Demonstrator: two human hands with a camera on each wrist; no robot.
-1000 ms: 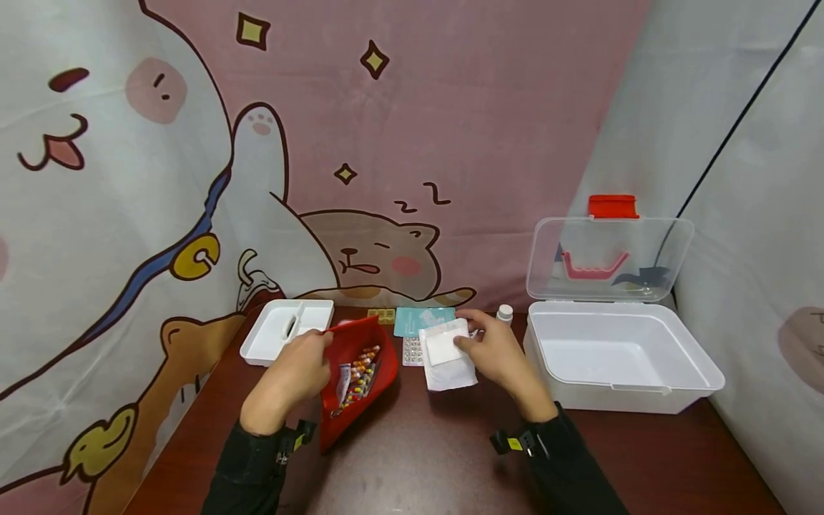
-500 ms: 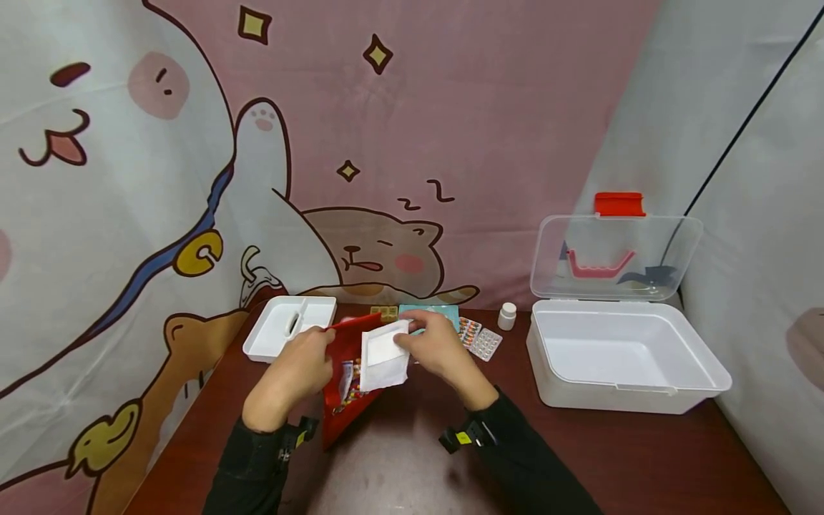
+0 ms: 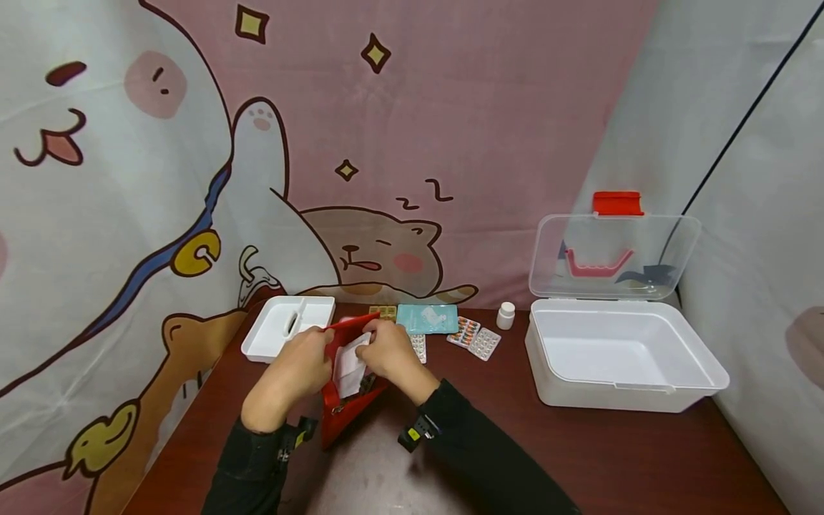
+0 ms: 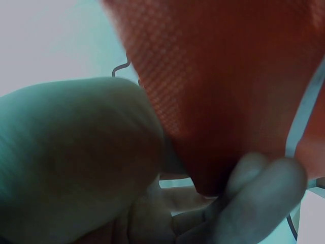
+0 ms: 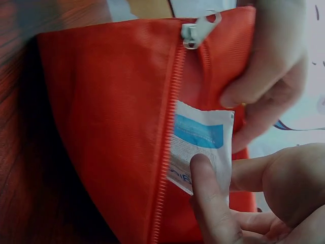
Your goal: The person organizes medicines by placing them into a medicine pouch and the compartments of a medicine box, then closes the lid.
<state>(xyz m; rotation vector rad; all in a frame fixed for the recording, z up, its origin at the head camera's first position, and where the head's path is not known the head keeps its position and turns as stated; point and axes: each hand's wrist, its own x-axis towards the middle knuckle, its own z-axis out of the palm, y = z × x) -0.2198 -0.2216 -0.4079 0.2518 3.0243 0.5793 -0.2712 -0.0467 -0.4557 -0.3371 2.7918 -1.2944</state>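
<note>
nearest, at the left of the desk (image 3: pixel 489 429), a red zip pouch (image 3: pixel 335 422) stands with its mouth spread; the left hand (image 3: pixel 302 361) has its grip pinched on the pouch's far left edge, and the right hand (image 3: pixel 394 354) pinches a white packet (image 5: pixel 198 134) partly inside it (the zip pull sits by the left hand). the step in hand looks like tucking the packet in; the next move seems to call for a steady edge, the packet lowered fully past the zip, then a release. farther back lie a teal sachet (image 3: pixel 428 319) and blister packs (image 3: pixel 483 344), with a white bottle (image 3: pixel 506 315) to their right.
</note>
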